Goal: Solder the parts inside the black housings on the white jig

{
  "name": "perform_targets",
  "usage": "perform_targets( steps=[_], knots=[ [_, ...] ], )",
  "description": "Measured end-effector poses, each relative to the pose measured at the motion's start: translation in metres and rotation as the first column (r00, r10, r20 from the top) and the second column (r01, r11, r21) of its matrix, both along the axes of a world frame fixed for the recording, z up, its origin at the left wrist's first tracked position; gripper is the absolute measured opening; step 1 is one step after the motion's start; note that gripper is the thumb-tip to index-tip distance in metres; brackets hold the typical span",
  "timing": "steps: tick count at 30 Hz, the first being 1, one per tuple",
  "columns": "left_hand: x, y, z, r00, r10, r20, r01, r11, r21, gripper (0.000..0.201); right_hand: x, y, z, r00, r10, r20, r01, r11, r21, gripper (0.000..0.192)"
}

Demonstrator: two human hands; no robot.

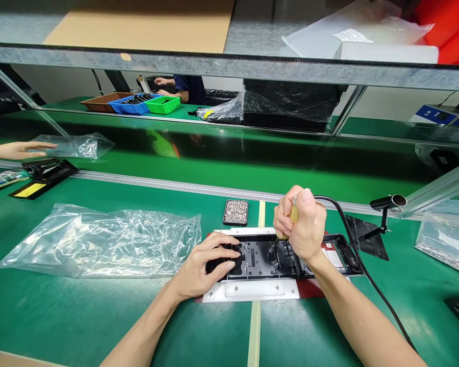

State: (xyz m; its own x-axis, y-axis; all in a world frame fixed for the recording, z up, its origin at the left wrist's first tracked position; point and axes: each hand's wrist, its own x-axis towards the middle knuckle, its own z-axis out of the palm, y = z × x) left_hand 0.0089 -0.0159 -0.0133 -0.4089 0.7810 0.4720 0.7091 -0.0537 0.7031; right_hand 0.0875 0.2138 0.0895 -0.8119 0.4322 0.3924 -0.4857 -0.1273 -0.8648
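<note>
A long black plastic part (265, 259) lies in a white fixture (252, 291) on the green table. My left hand (204, 265) presses flat on the left end of the black part. My right hand (302, 224) is closed in a fist around a corded electric screwdriver (292, 214), held upright with its tip down on the middle of the part. A black cable (352, 239) runs from the tool over my right forearm. A small tray of screws (236, 212) sits just behind the fixture.
A large crumpled clear bag (99, 242) lies to the left. Another person's hand (19, 150) rests on a bag at far left, near a black holder (48, 171). A stand (382, 216) is at right. Coloured bins (137, 103) sit beyond the conveyor.
</note>
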Motion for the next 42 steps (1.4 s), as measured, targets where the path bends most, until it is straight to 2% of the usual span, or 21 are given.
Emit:
perform_targets(
  steps=[42],
  knots=[
    [-0.0005, 0.0004, -0.003, 0.999, -0.01, 0.033, 0.009, 1.0, 0.007, 0.021, -0.0036, 0.001, 0.0004, 1.0, -0.014, -0.013, 0.014, 1.0, 0.004, 0.054]
  ],
)
